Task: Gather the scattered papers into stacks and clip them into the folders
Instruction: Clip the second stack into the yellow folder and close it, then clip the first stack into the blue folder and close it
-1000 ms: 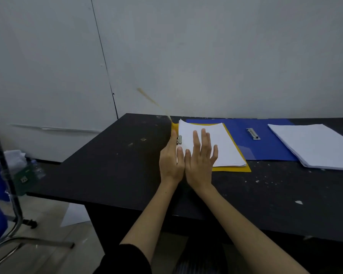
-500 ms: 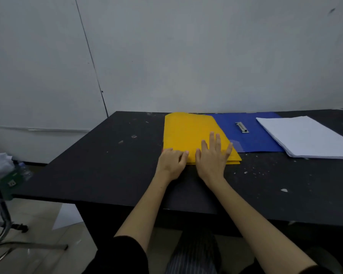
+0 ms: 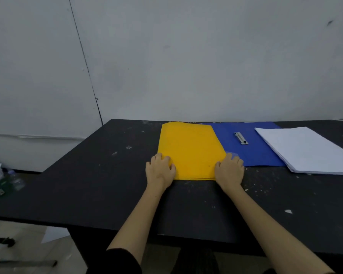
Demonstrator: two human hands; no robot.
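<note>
- Since half a second ago both hands have slid apart along the near edge of the closed yellow folder (image 3: 190, 149), from side by side near its middle out to its two near corners.
- Black table (image 3: 87, 184), scuffed and flecked with white specks, carries everything; the yellow folder lies flat on it, toward the far edge.
- White paper stack (image 3: 305, 149) lies well to the right of the yellow folder, squared up and unclipped.
- Blue folder (image 3: 251, 153) lies open just right of the yellow folder, its left edge tucked under the yellow cover, with the paper stack overlapping its right side.
- Left hand (image 3: 160, 170) rests on the yellow folder's near left corner, fingers curled over the edge; whether it grips or only presses I cannot tell.
- Right hand (image 3: 229, 170) sits the same way on the near right corner, fingers bent, knuckles up.
- Metal clip (image 3: 241, 138) lies on the blue folder, right of the yellow folder, holding no paper.
</note>
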